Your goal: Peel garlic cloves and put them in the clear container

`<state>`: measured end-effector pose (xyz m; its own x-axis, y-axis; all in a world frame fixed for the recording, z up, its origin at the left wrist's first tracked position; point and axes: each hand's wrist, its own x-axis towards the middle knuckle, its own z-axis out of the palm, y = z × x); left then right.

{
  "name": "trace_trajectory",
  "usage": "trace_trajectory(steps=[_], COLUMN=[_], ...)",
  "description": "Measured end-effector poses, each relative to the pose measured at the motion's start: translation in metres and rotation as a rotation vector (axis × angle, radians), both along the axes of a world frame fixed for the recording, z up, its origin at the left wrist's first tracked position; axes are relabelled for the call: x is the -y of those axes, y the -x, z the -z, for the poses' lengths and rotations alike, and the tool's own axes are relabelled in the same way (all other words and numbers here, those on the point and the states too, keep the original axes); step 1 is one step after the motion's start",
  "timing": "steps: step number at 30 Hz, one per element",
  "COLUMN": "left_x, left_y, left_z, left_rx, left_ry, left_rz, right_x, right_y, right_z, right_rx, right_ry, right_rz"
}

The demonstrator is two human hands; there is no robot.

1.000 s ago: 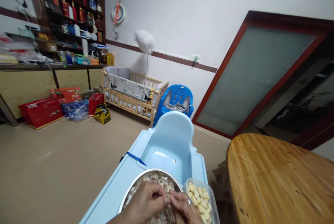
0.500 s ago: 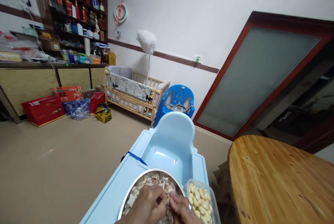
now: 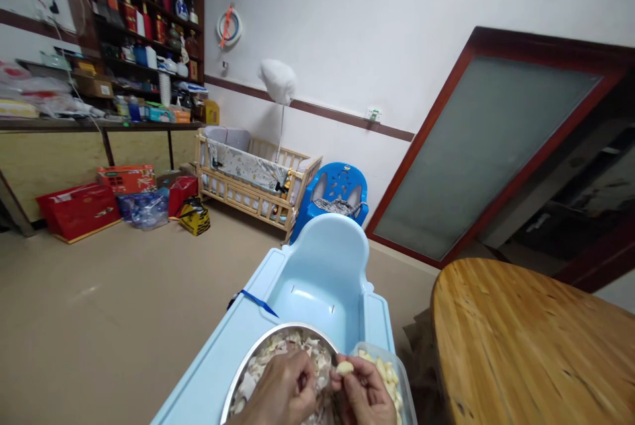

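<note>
A steel bowl full of papery garlic skins rests at the bottom of the view. My left hand hangs over the bowl with its fingers bunched, touching the skins. My right hand pinches a pale peeled garlic clove between thumb and fingers, just right of the bowl's rim. To the right stands a clear plastic container holding several peeled garlic cloves, partly hidden behind my right hand.
Bowl and container sit on a pale blue plastic child's seat. A round wooden table lies to the right. Farther off are a wooden crib, a blue chair, red boxes on the floor and a loaded shelf.
My hands have parted slightly, and a peeled clove now shows in my right hand's fingers, lifted above the bowl's rim. The room shifts only slightly in view.
</note>
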<state>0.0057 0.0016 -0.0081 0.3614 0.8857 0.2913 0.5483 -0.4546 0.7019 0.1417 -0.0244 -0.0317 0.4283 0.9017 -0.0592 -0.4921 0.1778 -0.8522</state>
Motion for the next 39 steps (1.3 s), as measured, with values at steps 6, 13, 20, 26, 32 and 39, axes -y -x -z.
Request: trace_trajectory(steps=[6, 13, 20, 26, 32, 39], left_x=[0.002, -0.002, -0.002, -0.004, -0.004, -0.006], left_y=[0.004, 0.008, 0.011, 0.01, 0.011, 0.014], left_z=[0.006, 0.013, 0.0, 0.006, 0.014, 0.011], left_rx=[-0.088, -0.02, 0.026, -0.004, -0.076, -0.114], left_ry=[-0.032, -0.118, -0.24, -0.375, -0.441, -0.546], left_rz=[0.052, 0.129, 0.164, 0.199, 0.214, 0.175], right_x=[-0.001, -0.003, -0.004, -0.003, -0.004, -0.003], right_y=[-0.002, -0.008, -0.001, 0.004, 0.006, 0.008], right_z=[-0.005, 0.002, 0.016, 0.019, 0.023, 0.017], right_rx=[-0.07, -0.013, 0.116, 0.234, 0.59, 0.862], right_ry=[0.021, 0.059, 0.017, 0.021, -0.131, -0.249], right_rz=[-0.089, -0.288, -0.143, -0.118, 0.027, 0.089])
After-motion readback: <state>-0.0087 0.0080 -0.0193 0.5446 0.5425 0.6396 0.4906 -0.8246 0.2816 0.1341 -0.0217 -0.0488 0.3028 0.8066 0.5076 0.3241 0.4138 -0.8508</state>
